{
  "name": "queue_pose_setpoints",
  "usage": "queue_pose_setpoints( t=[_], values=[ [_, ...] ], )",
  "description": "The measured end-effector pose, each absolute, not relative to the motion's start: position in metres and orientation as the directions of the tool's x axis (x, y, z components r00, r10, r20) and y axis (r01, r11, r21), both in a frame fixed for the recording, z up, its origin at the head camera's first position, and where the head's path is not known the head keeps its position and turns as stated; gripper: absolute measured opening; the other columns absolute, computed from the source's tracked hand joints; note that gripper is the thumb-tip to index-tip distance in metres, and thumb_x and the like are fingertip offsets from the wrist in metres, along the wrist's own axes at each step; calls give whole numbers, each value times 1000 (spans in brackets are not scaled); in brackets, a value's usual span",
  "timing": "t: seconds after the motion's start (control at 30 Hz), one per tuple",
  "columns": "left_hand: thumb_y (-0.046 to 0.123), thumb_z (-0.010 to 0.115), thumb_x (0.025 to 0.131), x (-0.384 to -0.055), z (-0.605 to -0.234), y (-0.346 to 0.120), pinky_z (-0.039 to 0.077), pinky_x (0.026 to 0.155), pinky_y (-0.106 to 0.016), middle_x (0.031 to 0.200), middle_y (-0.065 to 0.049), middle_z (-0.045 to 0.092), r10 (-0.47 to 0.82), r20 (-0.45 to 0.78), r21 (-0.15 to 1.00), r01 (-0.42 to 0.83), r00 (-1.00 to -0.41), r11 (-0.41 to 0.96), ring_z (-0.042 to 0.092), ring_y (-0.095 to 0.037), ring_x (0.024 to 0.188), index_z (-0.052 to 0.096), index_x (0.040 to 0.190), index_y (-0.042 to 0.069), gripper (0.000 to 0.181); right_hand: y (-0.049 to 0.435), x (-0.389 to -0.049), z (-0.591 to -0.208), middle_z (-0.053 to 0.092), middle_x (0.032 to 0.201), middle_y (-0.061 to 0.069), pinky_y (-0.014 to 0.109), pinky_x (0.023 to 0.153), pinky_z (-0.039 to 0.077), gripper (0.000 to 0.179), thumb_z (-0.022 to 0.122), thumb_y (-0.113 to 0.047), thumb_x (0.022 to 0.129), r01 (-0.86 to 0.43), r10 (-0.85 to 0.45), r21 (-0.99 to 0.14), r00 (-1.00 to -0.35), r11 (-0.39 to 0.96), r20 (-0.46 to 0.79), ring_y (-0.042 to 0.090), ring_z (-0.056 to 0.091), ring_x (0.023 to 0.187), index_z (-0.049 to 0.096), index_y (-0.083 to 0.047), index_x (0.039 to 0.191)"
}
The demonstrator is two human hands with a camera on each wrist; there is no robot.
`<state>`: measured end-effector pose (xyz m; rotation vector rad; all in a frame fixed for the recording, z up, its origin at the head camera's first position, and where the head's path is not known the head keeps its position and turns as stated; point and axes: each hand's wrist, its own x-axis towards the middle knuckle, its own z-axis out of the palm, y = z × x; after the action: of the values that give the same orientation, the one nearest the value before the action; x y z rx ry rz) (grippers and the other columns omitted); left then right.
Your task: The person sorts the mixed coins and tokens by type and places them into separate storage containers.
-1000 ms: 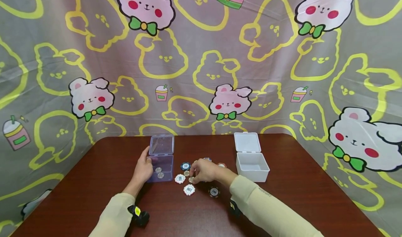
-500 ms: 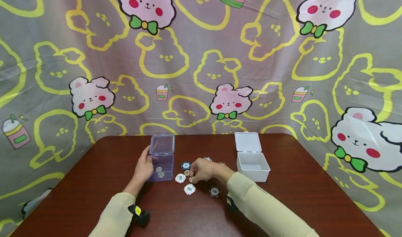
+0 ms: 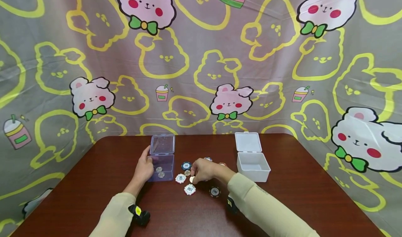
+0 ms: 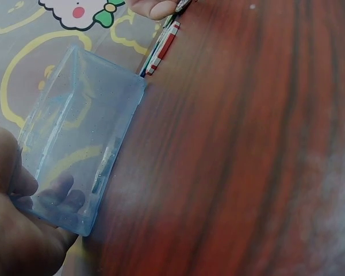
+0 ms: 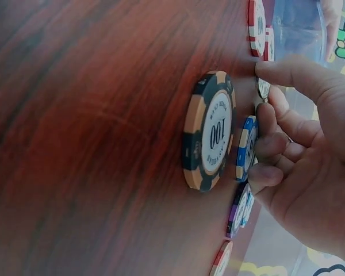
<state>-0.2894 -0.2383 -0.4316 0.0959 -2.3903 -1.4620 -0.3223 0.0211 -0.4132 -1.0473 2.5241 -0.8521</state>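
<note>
One coin [image 3: 192,179], just below centre of frame, pinched in the right grip [image 3: 203,169]; it shows brighter and more tilted than half a second ago, when it lay flatter on the table [image 3: 188,217]. Likely means the pinch is secured and the pick-up begun. Left grip [image 3: 144,169] holds the clear box [image 3: 168,177], left of centre, position unchanged; two coins [image 3: 161,174] inside. Another coin [image 3: 187,173] lies among the chips [image 3: 190,189]. White box [image 3: 253,174] stands right of centre.
</note>
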Motion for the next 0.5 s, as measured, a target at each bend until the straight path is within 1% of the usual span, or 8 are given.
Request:
queue_pose_setpoints(
  t=[0.13, 0.33, 0.5],
  values=[
    [-4, 27, 102, -289, -432, -239, 30, 111, -53, 117, -33, 63, -226, 245, 877, 116, -943, 466, 51, -44, 122, 24, 155, -4, 53, 21, -322, -414, 58, 66, -6, 17, 54, 42, 16, 81, 4, 73, -556, -712, -623, -702, 550, -3, 3, 51, 60, 67, -1, 81],
    [-4, 26, 102, -290, -433, -241, 30, 110, -54, 118, -34, 62, -216, 241, 878, 117, -946, 464, 51, -45, 122, 22, 155, -6, 53, 20, -322, -415, 61, 69, -5, 19, 61, 46, 19, 83, 4, 70, -580, -710, -606, -703, 544, 36, 4, 53, 66, 68, -2, 81],
    [-4, 26, 102, -291, -435, -242, 30, 110, -55, 118, -33, 62, -214, 234, 880, 113, -948, 462, 50, -45, 123, 21, 155, -5, 53, 20, -320, -415, 61, 71, -4, 20, 62, 47, 21, 83, 5, 70, -574, -703, -619, -709, 535, 50, 5, 54, 68, 68, -2, 82]
  ],
)
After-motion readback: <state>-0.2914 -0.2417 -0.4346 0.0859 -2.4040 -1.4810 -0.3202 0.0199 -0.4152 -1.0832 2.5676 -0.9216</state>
